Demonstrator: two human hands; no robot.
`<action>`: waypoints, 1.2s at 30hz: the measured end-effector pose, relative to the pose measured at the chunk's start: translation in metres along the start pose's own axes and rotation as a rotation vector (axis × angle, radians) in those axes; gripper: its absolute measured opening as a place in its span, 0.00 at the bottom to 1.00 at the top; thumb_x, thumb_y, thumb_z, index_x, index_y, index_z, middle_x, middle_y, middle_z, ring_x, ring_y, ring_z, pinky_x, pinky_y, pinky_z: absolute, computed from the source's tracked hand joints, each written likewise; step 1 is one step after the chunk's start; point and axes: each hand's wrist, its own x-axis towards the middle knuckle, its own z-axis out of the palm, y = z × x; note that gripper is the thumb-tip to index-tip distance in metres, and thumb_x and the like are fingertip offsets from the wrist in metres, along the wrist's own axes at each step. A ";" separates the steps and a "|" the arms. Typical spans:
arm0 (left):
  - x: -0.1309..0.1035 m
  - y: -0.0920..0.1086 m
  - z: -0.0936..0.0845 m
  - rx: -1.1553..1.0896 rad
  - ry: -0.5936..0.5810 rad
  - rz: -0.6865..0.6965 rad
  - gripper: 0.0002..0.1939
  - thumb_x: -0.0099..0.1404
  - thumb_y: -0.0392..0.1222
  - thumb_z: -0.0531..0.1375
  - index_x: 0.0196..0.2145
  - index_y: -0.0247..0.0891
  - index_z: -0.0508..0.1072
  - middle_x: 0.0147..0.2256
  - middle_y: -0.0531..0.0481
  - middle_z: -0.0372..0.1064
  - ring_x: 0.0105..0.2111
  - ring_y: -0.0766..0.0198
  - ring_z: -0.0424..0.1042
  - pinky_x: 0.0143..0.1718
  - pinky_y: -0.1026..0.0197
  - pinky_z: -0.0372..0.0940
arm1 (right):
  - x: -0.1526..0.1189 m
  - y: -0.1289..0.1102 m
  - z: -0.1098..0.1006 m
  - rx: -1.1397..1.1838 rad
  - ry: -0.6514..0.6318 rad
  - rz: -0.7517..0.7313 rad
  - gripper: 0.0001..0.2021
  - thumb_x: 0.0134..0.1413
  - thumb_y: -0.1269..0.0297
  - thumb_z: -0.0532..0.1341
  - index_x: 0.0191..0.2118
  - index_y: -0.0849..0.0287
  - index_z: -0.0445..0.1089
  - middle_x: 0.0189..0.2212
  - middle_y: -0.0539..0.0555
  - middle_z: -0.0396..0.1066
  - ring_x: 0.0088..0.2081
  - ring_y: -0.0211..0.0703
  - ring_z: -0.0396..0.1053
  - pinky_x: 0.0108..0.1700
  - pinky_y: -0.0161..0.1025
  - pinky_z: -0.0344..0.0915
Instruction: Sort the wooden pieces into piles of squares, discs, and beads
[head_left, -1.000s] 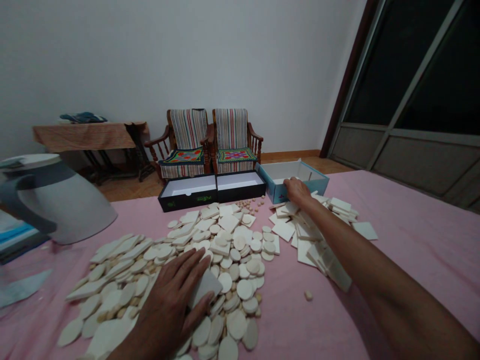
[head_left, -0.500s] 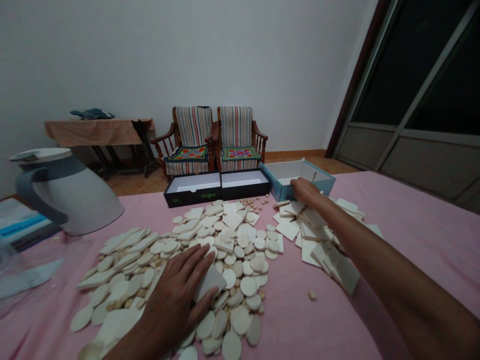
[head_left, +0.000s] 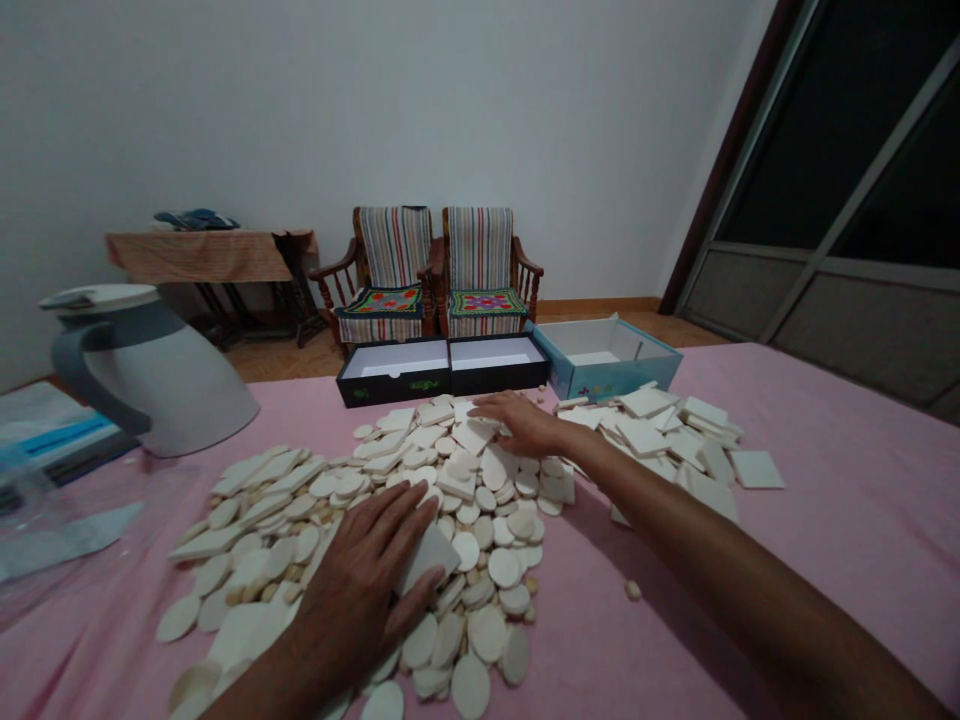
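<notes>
A wide pile of pale round and flat pieces [head_left: 487,630] covers the near left and middle of a pink cloth. My left hand [head_left: 367,570] rests on the pile, with a white square piece [head_left: 431,556] between its thumb and fingers. Over the back of the pile, my right hand [head_left: 517,420] reaches in from the right, fingers extended near some square pieces. Whether its fingertips touch them I cannot tell. A second heap, of square tiles [head_left: 682,435], lies to the right, partly behind my right forearm.
Two black open boxes [head_left: 394,385] and a blue open box [head_left: 619,378] stand behind the heaps. A grey-white jug [head_left: 180,385] is at the left, near clear plastic [head_left: 67,540]. One small piece [head_left: 632,590] lies on the pink cloth [head_left: 600,660].
My right hand has moved left, from the front edge of the blue box to the back of the pile, and its fingers have spread. My left hand stays on the white square piece.
</notes>
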 end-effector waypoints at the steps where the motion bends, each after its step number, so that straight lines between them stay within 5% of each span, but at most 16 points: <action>1: 0.000 0.000 0.000 0.000 -0.002 0.001 0.29 0.65 0.48 0.58 0.62 0.37 0.61 0.60 0.41 0.62 0.59 0.48 0.59 0.56 0.46 0.60 | 0.003 -0.006 0.007 -0.004 -0.014 -0.050 0.32 0.47 0.79 0.61 0.60 0.57 0.63 0.62 0.59 0.61 0.59 0.52 0.59 0.57 0.48 0.56; 7: 0.001 -0.001 0.000 -0.012 0.001 0.001 0.29 0.65 0.48 0.59 0.61 0.37 0.62 0.59 0.41 0.63 0.59 0.48 0.59 0.56 0.47 0.61 | 0.006 -0.029 0.023 -0.151 -0.040 -0.035 0.13 0.62 0.74 0.54 0.47 0.60 0.72 0.47 0.59 0.73 0.49 0.51 0.66 0.51 0.47 0.58; 11: 0.000 -0.001 0.001 -0.023 0.005 -0.011 0.30 0.65 0.49 0.59 0.61 0.37 0.62 0.59 0.41 0.63 0.59 0.48 0.59 0.56 0.47 0.61 | -0.015 -0.031 0.011 -0.149 0.087 0.115 0.11 0.64 0.71 0.52 0.44 0.59 0.72 0.43 0.59 0.72 0.47 0.47 0.66 0.46 0.40 0.59; 19: 0.002 -0.001 0.002 -0.035 0.034 -0.012 0.29 0.65 0.48 0.58 0.61 0.38 0.62 0.58 0.41 0.64 0.58 0.47 0.60 0.55 0.45 0.62 | -0.086 0.026 -0.031 -0.323 0.258 0.725 0.15 0.62 0.72 0.50 0.45 0.59 0.72 0.46 0.62 0.67 0.44 0.48 0.66 0.39 0.37 0.60; 24: 0.003 -0.002 0.000 -0.002 0.043 0.022 0.30 0.63 0.48 0.60 0.61 0.36 0.63 0.57 0.40 0.65 0.57 0.47 0.62 0.54 0.46 0.62 | -0.104 0.042 -0.033 -0.359 0.225 0.846 0.17 0.60 0.73 0.51 0.50 0.61 0.71 0.47 0.64 0.67 0.46 0.51 0.68 0.42 0.39 0.61; 30: 0.001 -0.001 0.001 -0.010 0.024 -0.006 0.29 0.65 0.48 0.59 0.61 0.37 0.62 0.59 0.41 0.64 0.58 0.47 0.60 0.55 0.46 0.61 | -0.092 0.020 -0.025 -0.241 0.268 0.725 0.16 0.60 0.74 0.51 0.46 0.60 0.73 0.43 0.61 0.71 0.46 0.48 0.69 0.44 0.37 0.61; 36: 0.001 0.000 0.001 -0.041 0.001 -0.022 0.29 0.65 0.48 0.58 0.62 0.38 0.61 0.59 0.41 0.63 0.59 0.47 0.60 0.55 0.45 0.62 | -0.044 -0.011 -0.002 0.006 0.148 0.302 0.13 0.57 0.72 0.57 0.47 0.60 0.73 0.46 0.58 0.73 0.48 0.45 0.68 0.50 0.37 0.60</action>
